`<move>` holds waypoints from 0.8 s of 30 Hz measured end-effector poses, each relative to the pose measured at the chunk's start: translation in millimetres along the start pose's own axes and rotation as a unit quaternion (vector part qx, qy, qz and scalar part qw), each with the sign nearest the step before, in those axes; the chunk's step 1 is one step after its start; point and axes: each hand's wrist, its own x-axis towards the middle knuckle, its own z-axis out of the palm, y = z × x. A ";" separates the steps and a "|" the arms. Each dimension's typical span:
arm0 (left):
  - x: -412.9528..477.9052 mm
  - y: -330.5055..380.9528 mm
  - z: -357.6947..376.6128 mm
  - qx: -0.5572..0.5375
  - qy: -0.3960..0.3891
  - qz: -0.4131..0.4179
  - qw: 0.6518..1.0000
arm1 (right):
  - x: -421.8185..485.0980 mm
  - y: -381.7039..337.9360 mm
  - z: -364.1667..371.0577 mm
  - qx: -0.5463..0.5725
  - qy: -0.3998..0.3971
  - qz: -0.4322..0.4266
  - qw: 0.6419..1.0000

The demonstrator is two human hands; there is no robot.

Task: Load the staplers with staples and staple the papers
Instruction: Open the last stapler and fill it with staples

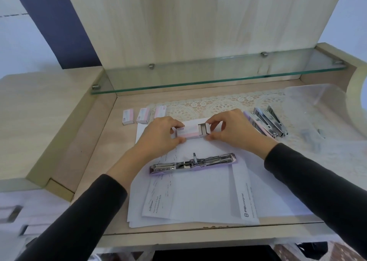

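1. Plainly, loading is the step in hand: the left hand (158,133) grips the staple box (188,132) round its left half, fingers curled over the top and thumb underneath, probably to keep it level and steady.
2. At the box's right end the right hand (232,129) pinches with thumb and fingertips, where the flap stands open and something grey shows inside. This looks like a grip for drawing a strip of staples out, though I cannot tell whether any strip is free yet.
3. Both hands hold the box just above the papers (198,197), at 12 o'clock from the open stapler (192,163), so the staples should have only a short way to travel.
4. That stapler lies on the papers, swung fully flat with its metal channel facing up, seemingly ready to be filled.
5. Three spare boxes (142,116) stand in a row at 10 o'clock, out of the working area, on the desk (95,141).
6. More staplers (266,123) lie opened at 2 o'clock on a lace mat (218,104), seemingly waiting their turn, with a clear plastic bag (317,110) beyond them at 3 o'clock.
7. Stapling the sheets appears not yet begun.
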 end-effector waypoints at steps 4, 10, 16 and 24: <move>1.2 -0.9 -0.6 0.004 -0.005 -0.001 1.000 | 1.6 3.4 0.2 -0.004 -0.003 0.000 1.000; 3.5 4.4 6.2 -0.005 -0.019 0.035 0.999 | 1.0 1.2 -1.6 -0.030 -0.019 -0.030 0.999; 4.8 5.8 13.5 -0.011 0.009 0.041 0.999 | 1.2 3.8 1.5 0.003 -0.005 -0.076 0.997; 2.3 5.0 17.3 -0.026 0.046 0.053 0.997 | 3.2 2.1 1.2 -0.046 -0.001 -0.006 0.999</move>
